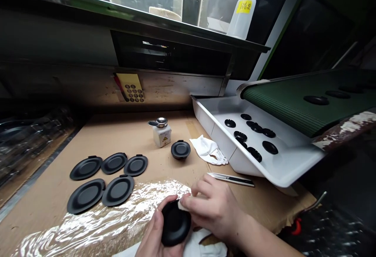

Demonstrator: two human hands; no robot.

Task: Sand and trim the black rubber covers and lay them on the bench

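My left hand [152,237] cradles a round black rubber-like disc [175,223] at the bottom of the view, its fingers mostly hidden behind it. My right hand [214,210] pinches a small white cloth [184,204] against the disc's upper edge. Several flat black discs with small tabs [114,163] lie in two rows on the cardboard [164,171] to the left of my hands. Another black disc, a cupped one [180,150], sits farther forward, next to a white pump dispenser [161,133]. A utility knife [230,179] lies just beyond my right hand.
A crumpled clear plastic sheet [96,225] lies under my hands. White gloves [208,150] lie beside a white tray [293,171] holding several black discs. A green conveyor belt [282,108] carries more discs at right. A squeeze bottle [242,14] stands on the shelf above.
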